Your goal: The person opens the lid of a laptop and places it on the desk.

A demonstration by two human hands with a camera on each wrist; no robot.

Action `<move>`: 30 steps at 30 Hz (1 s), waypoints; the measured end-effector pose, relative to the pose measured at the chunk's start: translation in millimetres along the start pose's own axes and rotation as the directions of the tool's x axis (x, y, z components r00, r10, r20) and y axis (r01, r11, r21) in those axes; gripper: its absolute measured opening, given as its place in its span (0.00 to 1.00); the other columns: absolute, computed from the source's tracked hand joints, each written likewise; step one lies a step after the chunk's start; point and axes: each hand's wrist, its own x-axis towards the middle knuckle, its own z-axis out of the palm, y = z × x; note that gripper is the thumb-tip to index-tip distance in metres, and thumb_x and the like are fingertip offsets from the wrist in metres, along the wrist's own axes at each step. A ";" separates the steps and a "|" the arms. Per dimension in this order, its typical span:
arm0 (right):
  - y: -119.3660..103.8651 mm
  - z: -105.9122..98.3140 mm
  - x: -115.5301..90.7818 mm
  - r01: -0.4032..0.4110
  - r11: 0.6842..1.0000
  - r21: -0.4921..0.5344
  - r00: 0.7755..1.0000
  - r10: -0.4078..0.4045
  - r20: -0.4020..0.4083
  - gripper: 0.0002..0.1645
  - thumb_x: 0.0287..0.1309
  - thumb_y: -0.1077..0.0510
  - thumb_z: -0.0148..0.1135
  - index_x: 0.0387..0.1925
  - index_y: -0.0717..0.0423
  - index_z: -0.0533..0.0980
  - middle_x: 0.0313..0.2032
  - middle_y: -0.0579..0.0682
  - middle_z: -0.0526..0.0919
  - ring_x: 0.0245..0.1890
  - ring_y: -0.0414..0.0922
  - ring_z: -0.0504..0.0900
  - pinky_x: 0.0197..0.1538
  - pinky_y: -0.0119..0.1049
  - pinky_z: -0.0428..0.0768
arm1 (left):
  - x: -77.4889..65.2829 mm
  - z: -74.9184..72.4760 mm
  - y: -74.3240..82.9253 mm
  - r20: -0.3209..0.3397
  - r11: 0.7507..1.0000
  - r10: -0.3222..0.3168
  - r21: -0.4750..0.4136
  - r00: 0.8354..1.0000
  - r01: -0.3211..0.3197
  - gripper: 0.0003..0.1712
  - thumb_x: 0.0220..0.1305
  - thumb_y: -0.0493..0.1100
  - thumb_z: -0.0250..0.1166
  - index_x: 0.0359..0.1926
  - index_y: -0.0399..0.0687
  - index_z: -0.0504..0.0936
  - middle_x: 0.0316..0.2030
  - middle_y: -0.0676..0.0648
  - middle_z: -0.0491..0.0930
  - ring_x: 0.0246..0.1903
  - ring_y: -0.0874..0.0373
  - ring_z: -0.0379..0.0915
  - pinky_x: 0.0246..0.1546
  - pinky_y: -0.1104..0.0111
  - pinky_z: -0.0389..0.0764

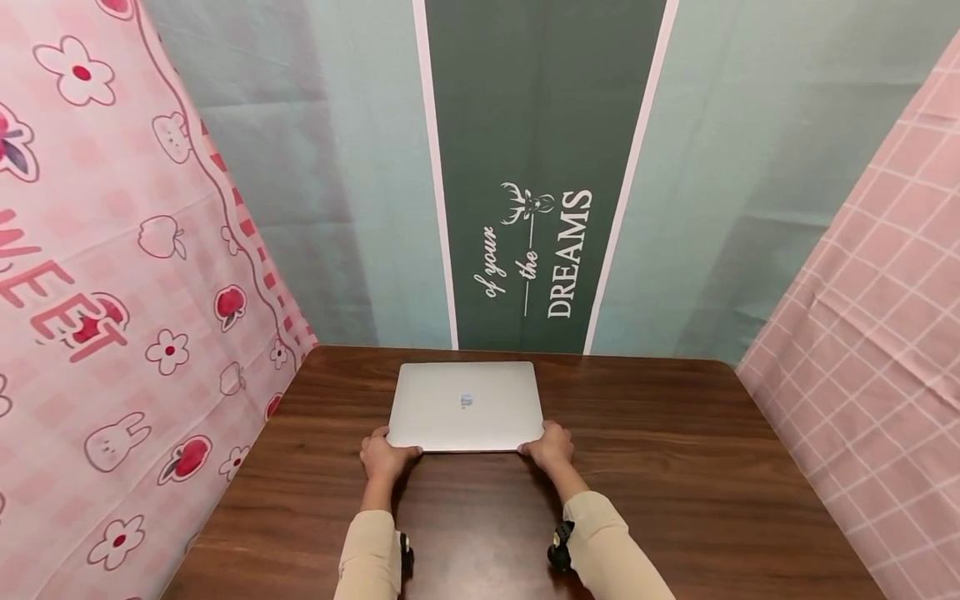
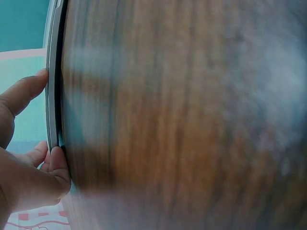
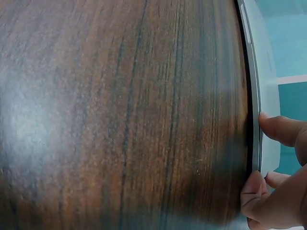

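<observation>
A closed silver laptop [image 1: 465, 408] with a small logo on its lid lies on the brown wooden table [image 1: 660, 475], toward the back edge. My left hand [image 1: 386, 456] grips its near left corner, thumb along the front edge and fingers round the side. At the near right corner my right hand [image 1: 551, 446] holds it the same way. In the left wrist view the laptop's thin edge [image 2: 53, 96] runs between thumb and curled fingers. The right wrist view has the thumb on the front edge [image 3: 255, 91] and the fingertips at the corner.
A green and teal curtain [image 1: 555, 125] with white lettering hangs behind the table. Pink printed cloth [image 1: 172, 292] lines the left side, and pink checked cloth [image 1: 870, 333] the right. Dark wrist cameras sit at both beige sleeves [image 1: 615, 542].
</observation>
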 end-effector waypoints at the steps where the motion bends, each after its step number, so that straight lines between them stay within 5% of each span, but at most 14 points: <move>1: 0.4 -0.2 -1.0 0.001 1.000 -0.002 1.000 -0.001 0.001 0.44 0.31 0.56 0.78 0.52 0.73 0.71 0.46 0.70 0.75 0.48 0.65 0.70 0.50 0.54 0.68 | -0.6 -0.3 -0.8 0.003 1.000 0.002 0.000 1.000 -0.002 0.46 0.34 0.39 0.79 0.56 0.27 0.69 0.49 0.26 0.65 0.51 0.30 0.56 0.51 0.48 0.64; 15: 6.4 1.0 -25.7 -0.008 1.000 0.012 1.000 0.008 -0.005 0.44 0.30 0.57 0.78 0.51 0.75 0.71 0.43 0.71 0.75 0.45 0.67 0.71 0.48 0.54 0.69 | -11.9 -8.2 -10.5 0.048 1.000 0.019 0.001 0.999 -0.019 0.46 0.33 0.38 0.78 0.56 0.27 0.68 0.50 0.24 0.62 0.52 0.28 0.56 0.51 0.46 0.64; 30: 23.9 -11.9 -44.2 0.021 0.998 0.062 1.000 -0.020 -0.006 0.46 0.31 0.58 0.78 0.52 0.77 0.68 0.45 0.75 0.71 0.46 0.69 0.70 0.48 0.55 0.70 | -22.0 -10.5 -7.4 0.073 0.992 0.112 0.056 0.991 -0.117 0.45 0.30 0.39 0.80 0.52 0.25 0.71 0.45 0.27 0.68 0.47 0.31 0.62 0.48 0.47 0.67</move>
